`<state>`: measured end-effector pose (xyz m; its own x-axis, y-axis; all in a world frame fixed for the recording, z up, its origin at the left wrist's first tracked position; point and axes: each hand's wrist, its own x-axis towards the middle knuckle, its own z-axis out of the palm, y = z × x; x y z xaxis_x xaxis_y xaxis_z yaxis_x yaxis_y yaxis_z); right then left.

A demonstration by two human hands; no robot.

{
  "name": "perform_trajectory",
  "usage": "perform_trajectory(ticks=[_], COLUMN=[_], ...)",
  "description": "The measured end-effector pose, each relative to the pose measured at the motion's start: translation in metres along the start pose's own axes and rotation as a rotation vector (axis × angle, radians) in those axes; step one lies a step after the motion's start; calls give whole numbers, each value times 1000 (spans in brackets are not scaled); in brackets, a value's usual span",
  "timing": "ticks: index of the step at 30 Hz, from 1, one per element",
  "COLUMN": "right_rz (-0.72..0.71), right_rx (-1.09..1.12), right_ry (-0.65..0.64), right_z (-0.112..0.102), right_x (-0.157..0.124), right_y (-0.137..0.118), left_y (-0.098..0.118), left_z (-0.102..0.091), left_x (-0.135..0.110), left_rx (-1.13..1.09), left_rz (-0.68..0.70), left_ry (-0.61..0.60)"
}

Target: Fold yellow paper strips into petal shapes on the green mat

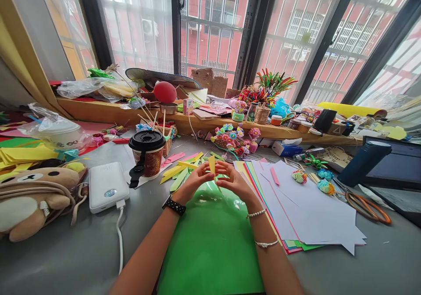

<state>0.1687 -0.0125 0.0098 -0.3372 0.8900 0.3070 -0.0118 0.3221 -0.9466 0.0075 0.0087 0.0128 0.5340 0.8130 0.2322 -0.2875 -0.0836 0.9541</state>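
My left hand (196, 179) and my right hand (234, 181) meet above a glossy green board (213, 242). Between their curled fingertips a small yellow paper strip (212, 164) stands upright, its top end sticking up past the fingers. Both hands appear to pinch it; the exact contact of each fingertip is hard to make out. Just beyond my left hand lies a loose pile of yellow, green and pink paper strips (180, 172). A stack of white and coloured paper sheets (315, 207) spreads to the right of my right hand.
A lidded coffee cup (148, 156), a white power bank (108, 187) with its cable and a plush bear (36, 198) stand left. Paper flowers (232, 139) sit behind. Orange-handled scissors (370, 209), a dark blue cylinder (363, 163) and a laptop (403, 167) are right.
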Motion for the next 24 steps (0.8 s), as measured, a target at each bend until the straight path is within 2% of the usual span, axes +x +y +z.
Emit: perform_trajectory(ticks=[9, 18, 24], right_rz=[0, -5, -10], right_rx=[-33, 29, 23], right_ry=[38, 14, 41], right_z=[8, 5, 5], right_x=[8, 7, 7], right_y=[8, 7, 7], left_y=[-5, 1, 3], left_z=[-2, 2, 3], left_x=[3, 0, -1], left_rx=[72, 29, -41], left_rz=[21, -1, -2], left_ry=[91, 58, 48])
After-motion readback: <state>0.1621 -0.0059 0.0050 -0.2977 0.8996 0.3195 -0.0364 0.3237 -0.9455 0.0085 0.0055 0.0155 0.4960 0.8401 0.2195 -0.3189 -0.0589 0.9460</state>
